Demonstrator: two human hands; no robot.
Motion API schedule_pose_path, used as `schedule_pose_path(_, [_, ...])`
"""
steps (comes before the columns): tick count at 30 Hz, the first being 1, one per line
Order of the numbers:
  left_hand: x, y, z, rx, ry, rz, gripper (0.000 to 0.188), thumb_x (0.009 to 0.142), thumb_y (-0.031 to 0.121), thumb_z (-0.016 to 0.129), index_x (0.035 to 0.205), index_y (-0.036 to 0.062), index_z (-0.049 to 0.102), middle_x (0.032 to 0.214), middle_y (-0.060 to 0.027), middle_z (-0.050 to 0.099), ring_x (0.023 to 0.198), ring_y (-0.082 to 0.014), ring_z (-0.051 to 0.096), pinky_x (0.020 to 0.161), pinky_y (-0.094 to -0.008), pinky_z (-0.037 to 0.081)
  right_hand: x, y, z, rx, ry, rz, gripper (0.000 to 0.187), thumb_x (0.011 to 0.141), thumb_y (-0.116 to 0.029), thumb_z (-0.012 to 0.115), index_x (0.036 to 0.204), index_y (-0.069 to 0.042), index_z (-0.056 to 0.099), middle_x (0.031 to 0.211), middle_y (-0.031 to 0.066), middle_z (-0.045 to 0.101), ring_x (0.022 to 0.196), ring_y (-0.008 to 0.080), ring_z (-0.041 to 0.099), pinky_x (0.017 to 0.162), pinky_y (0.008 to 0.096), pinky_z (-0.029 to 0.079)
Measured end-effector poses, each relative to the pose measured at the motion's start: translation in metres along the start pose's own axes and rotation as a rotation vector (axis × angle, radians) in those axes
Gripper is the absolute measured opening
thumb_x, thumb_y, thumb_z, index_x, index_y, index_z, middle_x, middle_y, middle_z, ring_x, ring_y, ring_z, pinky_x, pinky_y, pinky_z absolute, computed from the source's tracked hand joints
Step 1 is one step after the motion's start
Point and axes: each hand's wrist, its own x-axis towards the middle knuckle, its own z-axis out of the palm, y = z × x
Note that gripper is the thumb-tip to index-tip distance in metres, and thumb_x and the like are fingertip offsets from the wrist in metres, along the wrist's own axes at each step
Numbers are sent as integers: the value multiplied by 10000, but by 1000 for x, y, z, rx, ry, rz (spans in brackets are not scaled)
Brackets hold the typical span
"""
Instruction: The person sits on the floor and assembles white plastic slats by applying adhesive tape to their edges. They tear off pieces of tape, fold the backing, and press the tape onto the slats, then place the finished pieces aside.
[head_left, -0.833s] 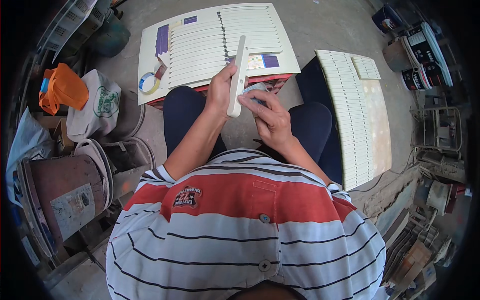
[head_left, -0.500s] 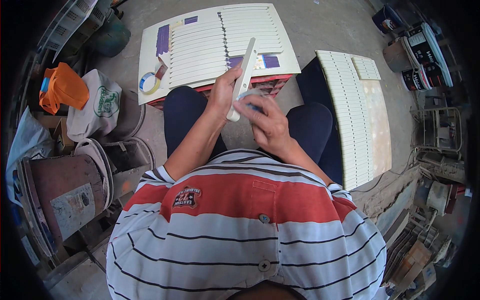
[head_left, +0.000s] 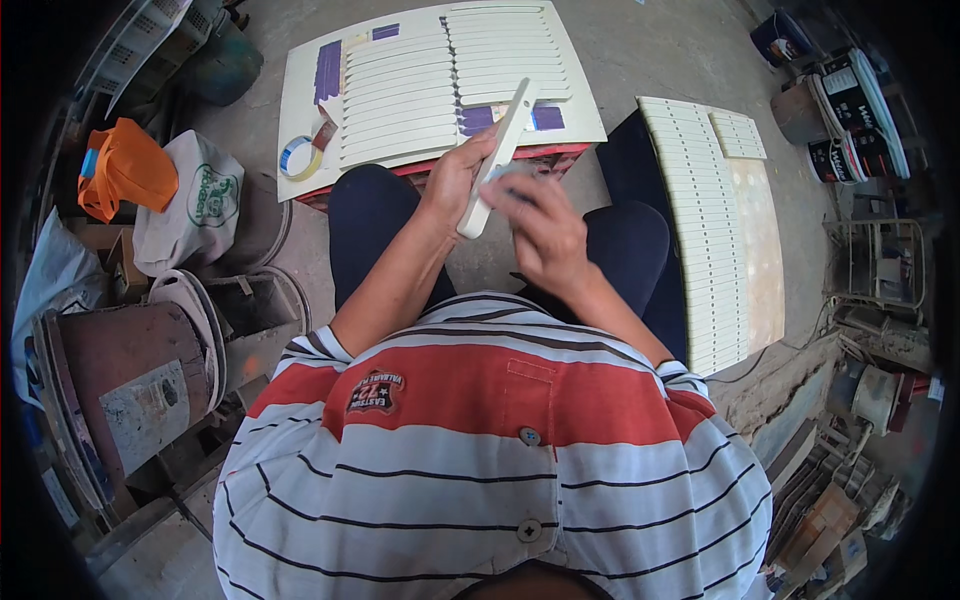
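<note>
A slim cream strip (head_left: 517, 112) with rounded ends and small holes slants up and away in front of my lap. My left hand (head_left: 457, 182) is closed round its lower part. Against the strip's near half is my right hand (head_left: 550, 232), fingers bent and smeared by motion. A small greyish-blue piece shows at those fingertips, too blurred to name. Beyond both hands, rows of similar cream strips (head_left: 395, 105) lie side by side on a pale board (head_left: 306, 125). That board rests on a red crate (head_left: 400, 178), and purple patches show on it.
On the board's near left corner are a tape roll (head_left: 300, 158) and a small brown piece (head_left: 324, 136). To the right, a second board (head_left: 755, 210) carries a long row of holed strips (head_left: 695, 240). Buckets (head_left: 130, 380) and bags (head_left: 190, 205) crowd the left side.
The strip has turned slightly, its far end now further right. My right hand has shifted a little up and right along it, and its fingers are more blurred.
</note>
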Motion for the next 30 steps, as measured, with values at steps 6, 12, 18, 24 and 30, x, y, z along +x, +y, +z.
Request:
schedule_pose_path(6, [2, 8, 27, -228, 284, -36, 443, 943, 215, 359, 1352, 46, 360, 710, -76, 534, 625, -112, 529, 551, -200, 472, -4, 1, 0, -2, -7, -1, 462, 582, 136, 507, 987, -25, 661, 958, 127, 596, 807, 283, 571, 714, 343, 466])
schedule_pose_path(12, [2, 5, 2, -172, 104, 54, 402, 953, 236, 340, 1308, 59, 404, 676, -62, 498, 490, -121, 472, 416, -225, 421, -1, -6, 2, 63, -3, -46, 436, 594, 125, 535, 980, -33, 664, 956, 119, 595, 789, 271, 552, 680, 343, 453])
schedule_pose_path(18, [6, 3, -1, -159, 206, 84, 348, 960, 257, 326, 1221, 66, 454, 664, -70, 492, 488, -134, 458, 412, -238, 396, 0, -10, 2, 64, 10, -43, 446, 604, 124, 543, 1001, -39, 663, 946, 101, 601, 762, 265, 542, 667, 333, 445])
schedule_pose_path(24, [11, 3, -4, -210, 301, 155, 274, 957, 251, 325, 1047, 55, 493, 658, -74, 493, 477, -142, 442, 419, -254, 386, -2, -12, 4, 0, 38, -39, 471, 604, 119, 563, 1031, -50, 665, 969, 100, 601, 755, 248, 535, 667, 324, 446])
schedule_pose_path(30, [11, 8, -7, -399, 337, 130, 272, 958, 281, 334, 859, 65, 468, 631, -72, 487, 453, -152, 412, 396, -271, 336, -3, -13, 12, -6, 67, -43, 488, 599, 117, 574, 1044, -59, 665, 982, 103, 596, 780, 252, 542, 679, 326, 455])
